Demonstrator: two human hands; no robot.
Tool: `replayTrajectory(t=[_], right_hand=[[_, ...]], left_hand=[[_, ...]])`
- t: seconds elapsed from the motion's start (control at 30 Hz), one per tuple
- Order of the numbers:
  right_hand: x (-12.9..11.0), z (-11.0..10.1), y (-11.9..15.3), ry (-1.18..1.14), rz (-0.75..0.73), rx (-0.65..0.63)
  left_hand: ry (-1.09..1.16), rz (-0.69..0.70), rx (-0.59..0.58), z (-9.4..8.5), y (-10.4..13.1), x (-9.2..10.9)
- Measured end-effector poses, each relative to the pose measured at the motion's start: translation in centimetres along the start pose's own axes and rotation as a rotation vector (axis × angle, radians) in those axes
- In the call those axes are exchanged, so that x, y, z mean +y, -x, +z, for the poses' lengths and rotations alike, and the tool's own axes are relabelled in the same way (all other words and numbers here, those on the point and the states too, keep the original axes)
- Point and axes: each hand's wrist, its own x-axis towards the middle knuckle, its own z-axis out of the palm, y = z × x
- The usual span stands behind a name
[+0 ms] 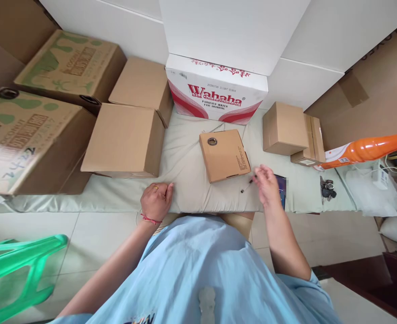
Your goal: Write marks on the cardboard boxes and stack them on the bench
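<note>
My left hand (156,201) rests on the pale cloth in a loose fist, with a ring on one finger and a red cord on the wrist. Nothing shows in it. My right hand (266,184) is at the right, slightly blurred, its fingertips pinched on one end of a thin stick (247,186) with a dark tip; I cannot tell its exact kind. Just left of that hand lies a flat brown cardboard box (223,157) bearing a dark round ring-like piece (212,141) on top. A phone (281,189) lies partly hidden behind my right wrist.
Large brown cartons (124,137) fill the left side. A white and red water carton (218,96) stands at the back. Small boxes (284,128), an orange bottle (370,150) and keys (328,190) are on the right. A green stool (33,265) stands on the floor at left.
</note>
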Motion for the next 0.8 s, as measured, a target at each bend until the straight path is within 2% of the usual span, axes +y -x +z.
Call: replayTrajectory(t=[0.13, 0.2, 0.3, 0.37, 0.43, 0.53, 0.57, 0.6, 0.63, 0.67, 0.73, 0.8], right_hand=[[-1.1, -2.1, -2.4, 0.139, -0.120, 0.052], [-1.1, -1.9, -3.2, 0.224, -0.134, 0.027], [-0.8, -0.4, -3.4, 0.346, -0.117, -0.076], [-0.8, 0.7, -2.3, 0.415, -0.079, -0.208], [-1.1, 1.4, -0.2, 0.466, -0.018, -0.388], [-1.9, 1.7, 3.7, 0.494, 0.133, -0.810], [-2.2, 1.6, 4.6, 0.489, 0.169, -0.926], [-2.5, 1.7, 5.0, 0.480, 0.177, -0.974], [-2.7, 1.8, 4.9, 0.464, 0.150, -0.928], [-2.9, 1.9, 4.4, 0.444, 0.096, -0.796], [-2.9, 2.6, 2.2, 0.399, -0.026, -0.431], [-2.7, 3.7, -0.4, 0.375, -0.071, -0.250]], left_hand=[[0.020, -0.009, 0.014, -0.1, -0.1, 0.3], [0.038, -0.016, 0.022, -0.1, -0.1, 0.4], [0.073, -0.035, 0.038, 0.0, 0.0, 0.6], [0.106, -0.048, 0.050, 0.0, 0.0, 0.6], [0.147, -0.064, 0.063, -0.1, 0.1, 0.5], [0.222, -0.102, 0.091, -0.3, 0.2, 0.3], [0.248, -0.120, 0.102, -0.4, 0.2, 0.3], [0.275, -0.140, 0.110, -0.6, 0.2, 0.3], [0.302, -0.159, 0.113, -0.8, 0.3, 0.4], [0.331, -0.176, 0.112, -1.1, 0.3, 0.5], [0.395, -0.196, 0.092, -1.5, 0.0, 1.3], [0.469, -0.204, 0.056, -1.7, -0.6, 2.4]])
